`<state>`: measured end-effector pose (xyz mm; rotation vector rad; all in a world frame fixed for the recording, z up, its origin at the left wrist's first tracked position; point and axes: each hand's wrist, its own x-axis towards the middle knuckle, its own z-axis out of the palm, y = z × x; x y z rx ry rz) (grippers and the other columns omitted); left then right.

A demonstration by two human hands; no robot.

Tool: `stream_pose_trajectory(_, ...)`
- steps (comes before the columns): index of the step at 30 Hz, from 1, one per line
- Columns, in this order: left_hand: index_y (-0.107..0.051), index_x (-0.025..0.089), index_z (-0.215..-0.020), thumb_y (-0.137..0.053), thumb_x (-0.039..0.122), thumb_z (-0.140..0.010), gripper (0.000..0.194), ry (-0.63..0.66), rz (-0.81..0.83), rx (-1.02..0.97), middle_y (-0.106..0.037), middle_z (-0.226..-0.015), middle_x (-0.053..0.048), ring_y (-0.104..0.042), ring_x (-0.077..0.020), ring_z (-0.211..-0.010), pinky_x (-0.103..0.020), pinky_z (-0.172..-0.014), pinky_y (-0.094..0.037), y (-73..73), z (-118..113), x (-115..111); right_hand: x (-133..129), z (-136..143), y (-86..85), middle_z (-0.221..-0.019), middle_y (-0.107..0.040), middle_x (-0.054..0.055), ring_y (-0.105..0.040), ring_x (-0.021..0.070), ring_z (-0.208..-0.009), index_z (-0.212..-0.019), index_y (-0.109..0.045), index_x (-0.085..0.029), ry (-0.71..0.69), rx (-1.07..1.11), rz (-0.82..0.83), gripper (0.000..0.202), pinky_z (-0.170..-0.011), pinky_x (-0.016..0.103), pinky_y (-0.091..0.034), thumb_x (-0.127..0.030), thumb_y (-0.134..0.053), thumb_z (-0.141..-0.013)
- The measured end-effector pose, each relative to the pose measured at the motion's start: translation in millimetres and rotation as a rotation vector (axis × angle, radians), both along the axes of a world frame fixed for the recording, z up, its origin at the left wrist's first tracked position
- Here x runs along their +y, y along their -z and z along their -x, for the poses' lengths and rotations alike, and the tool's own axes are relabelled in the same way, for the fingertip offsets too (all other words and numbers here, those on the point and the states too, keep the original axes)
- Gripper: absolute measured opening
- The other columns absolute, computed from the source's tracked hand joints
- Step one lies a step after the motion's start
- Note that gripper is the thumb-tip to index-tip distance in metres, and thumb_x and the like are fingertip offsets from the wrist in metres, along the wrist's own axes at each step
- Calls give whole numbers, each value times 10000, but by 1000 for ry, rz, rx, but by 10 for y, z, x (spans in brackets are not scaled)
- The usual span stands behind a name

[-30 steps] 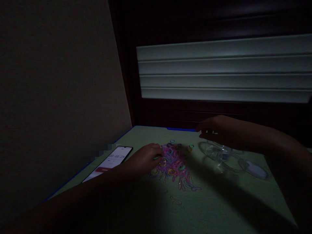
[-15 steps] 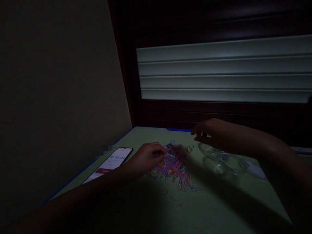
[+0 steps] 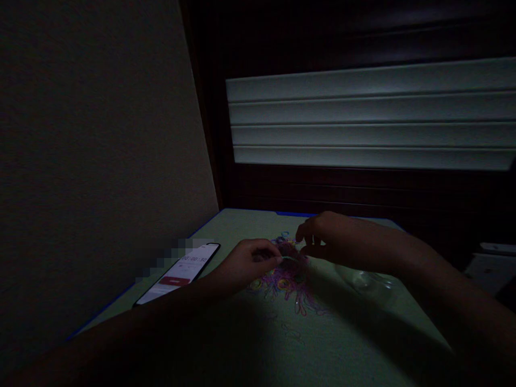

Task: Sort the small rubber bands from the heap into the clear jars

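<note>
While the L hand (image 3: 246, 261) pinches a thin, curved, pale-green band (image 3: 289, 258), the R hand (image 3: 328, 234) arches nearby, grip loose, nr tangled, multicol. stringy loops (image 3: 284, 284) on matte worktop (image 3: 242, 223).

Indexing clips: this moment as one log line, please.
left hand: pinching pale green band | right hand: open, near that band | band pile: on table | phone: lit, left of pile
</note>
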<state>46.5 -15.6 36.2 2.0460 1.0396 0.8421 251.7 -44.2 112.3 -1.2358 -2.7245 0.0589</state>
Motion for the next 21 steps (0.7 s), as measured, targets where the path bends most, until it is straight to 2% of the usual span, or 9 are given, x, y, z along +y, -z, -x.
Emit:
stream_pose_trajectory(4,-629,130,-763,-577,302,-698,191,-7,48,-23,-624,-718,-35,-576,-147,-700,-251,-647,-463,-25,-29,-49,-12,131,52,-760,-640,68,-579,130,-660,-841,-639,-173,15,-78,64,207,-577,204,-369,-303,-491,-777)
stream_pose_trajectory(8,-629,134,-762,-578,293,-693,180,-8,62,-26,-624,-722,-35,-574,-148,-707,-260,-656,-461,-36,-35,-61,3,196,103,-761,-636,81,-573,134,-661,-821,-639,-156,39,-127,25,193,-560,203,-352,-290,-516,-754)
stream_pose_trajectory(12,-632,143,-775,-566,291,-701,179,8,66,-14,-629,-740,-34,-574,-146,-715,-264,-663,-459,-27,-26,-57,44,195,138,-740,-631,78,-549,115,-607,-802,-640,-150,38,-157,-18,195,-532,202,-328,-230,-463,-782)
stream_pose_trajectory(21,-638,133,-785,-561,292,-708,193,14,5,35,-627,-756,-39,-565,-144,-716,-251,-655,-454,4,-23,-24,35,170,98,-745,-641,79,-566,122,-643,-815,-652,-157,27,-136,-27,209,-545,197,-329,-187,-448,-782)
